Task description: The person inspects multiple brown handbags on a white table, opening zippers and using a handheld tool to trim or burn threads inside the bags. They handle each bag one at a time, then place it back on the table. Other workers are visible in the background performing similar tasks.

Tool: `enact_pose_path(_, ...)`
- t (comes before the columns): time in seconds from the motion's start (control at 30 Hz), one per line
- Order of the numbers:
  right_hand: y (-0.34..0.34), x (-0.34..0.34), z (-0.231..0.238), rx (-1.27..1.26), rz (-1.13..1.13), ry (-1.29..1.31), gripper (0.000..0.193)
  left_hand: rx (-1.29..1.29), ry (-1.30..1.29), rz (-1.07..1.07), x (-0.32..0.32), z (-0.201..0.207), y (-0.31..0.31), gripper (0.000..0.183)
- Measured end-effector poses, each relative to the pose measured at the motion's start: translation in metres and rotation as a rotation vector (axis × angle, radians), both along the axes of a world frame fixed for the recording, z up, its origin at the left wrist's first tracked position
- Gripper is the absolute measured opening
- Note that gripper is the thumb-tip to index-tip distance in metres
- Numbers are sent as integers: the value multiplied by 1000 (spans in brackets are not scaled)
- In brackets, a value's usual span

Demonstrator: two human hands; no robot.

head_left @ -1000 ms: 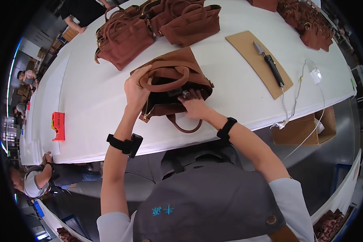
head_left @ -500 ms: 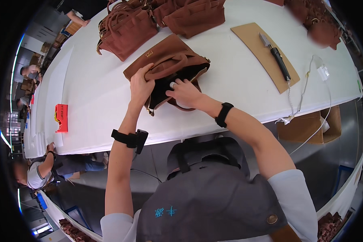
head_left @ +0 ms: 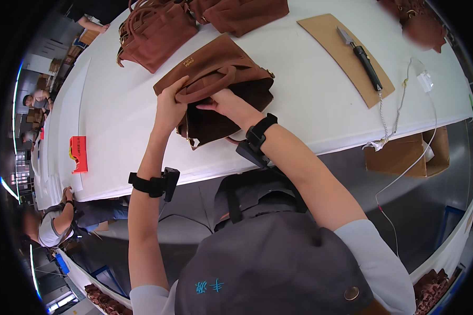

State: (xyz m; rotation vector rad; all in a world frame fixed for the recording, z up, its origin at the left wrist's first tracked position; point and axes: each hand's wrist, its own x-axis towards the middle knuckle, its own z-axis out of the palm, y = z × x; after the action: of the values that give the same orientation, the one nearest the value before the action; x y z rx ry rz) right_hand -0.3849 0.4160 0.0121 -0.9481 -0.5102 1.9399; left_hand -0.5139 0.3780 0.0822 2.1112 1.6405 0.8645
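Observation:
A brown handbag (head_left: pixel 210 60) lies tilted on the white table in front of me, its dark opening toward me. My left hand (head_left: pixel 172 106) grips the bag's left side near the base of its handle (head_left: pixel 207 90), the thumb lying over the brown material. My right hand (head_left: pixel 230 105) reaches into the opening beneath the handle. Its thumb side shows, but the handle and bag hide most of its fingers, so what they touch is not visible. Gold-coloured hardware sits at the bag's corners.
More brown handbags (head_left: pixel 157 39) stand at the far side. To the right, a black-handled tool with a metal tip (head_left: pixel 367 68) rests on a cardboard sheet (head_left: pixel 320 39), its cord trailing toward a cardboard box (head_left: pixel 399 161). A red tape dispenser (head_left: pixel 79 155) stands left. Other people are beyond the table's left side.
My right hand has gone deeper into the bag, under the handle, and its wrist has turned. The bag's opening is wider. My left hand keeps its hold on the bag's side.

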Motion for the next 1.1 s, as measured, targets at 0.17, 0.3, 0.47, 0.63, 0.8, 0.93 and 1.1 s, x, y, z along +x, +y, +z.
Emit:
enact_pose_path(0.17,16,3,18,169,79,477,18,271,207,153,10,-14,-8,33)
enact_pose_path(0.3,5,0,40,212,75,258,17,252,260,350,-10,-13,9,27)
enact_pose_path(0.47,-17,-3,-27,913,-8,-842,23,307,236,313,-8,-17,17,25)
enact_pose_path(0.63,-59,-12,-75,1306,413,-1152,45,381,183,285,-10,-21,18,25)
enact_pose_path(0.8,-29,21,-12,1114,1055,-1224,49,331,249,284,-12,-15,9,27)
enact_pose_path(0.93,6,87,-81,1402,-1,-1706,48,331,289,232,-6,-7,8,25)
enact_pose_path(1.1,-9,53,-36,1194,432,-1924,52,339,280,266,-8,-12,4,23)
